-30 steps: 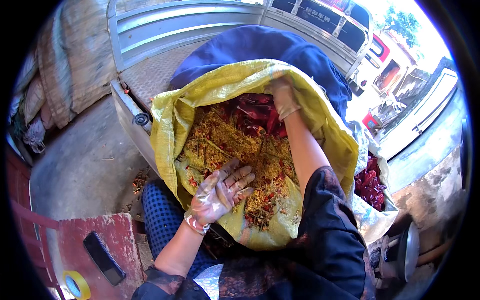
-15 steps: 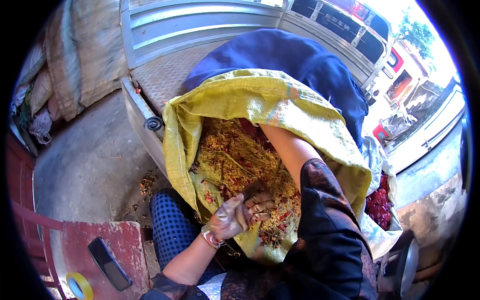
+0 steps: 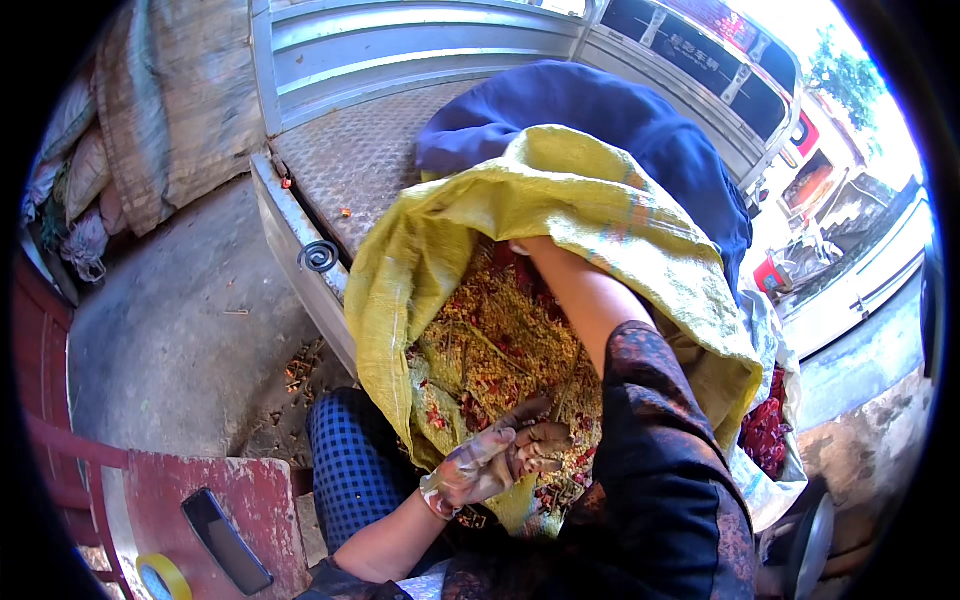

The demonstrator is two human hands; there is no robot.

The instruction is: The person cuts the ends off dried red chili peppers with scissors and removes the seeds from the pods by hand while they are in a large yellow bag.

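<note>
A large yellow woven sack [image 3: 395, 260] lies open in front of me. Inside is a loose mass of small yellow seeds [image 3: 500, 345] mixed with red flakes and bits of stem, which look like chilli seeds and pieces. My left hand [image 3: 500, 460], dusty and palm up, is held over the near edge of the sack. Its fingers are loosely curled and apart, with nothing plainly held in them. My right forearm [image 3: 585, 300] reaches into the sack under its far fold. The right hand's fingers are hidden there. Blue cloth [image 3: 620, 115] bulges behind the sack.
The sack rests against a metal truck bed [image 3: 345, 150] with a coiled hook [image 3: 319, 257]. A worn red stool [image 3: 260, 490] at the left bears a phone [image 3: 227, 542] and yellow tape [image 3: 162, 578]. At the right, a white sack [image 3: 765, 485] holds dark red pieces.
The sack's far rim has risen into a peak, and its left side has folded inward to the right. The blue cloth has shifted right. My left hand has moved slightly right and nearer.
</note>
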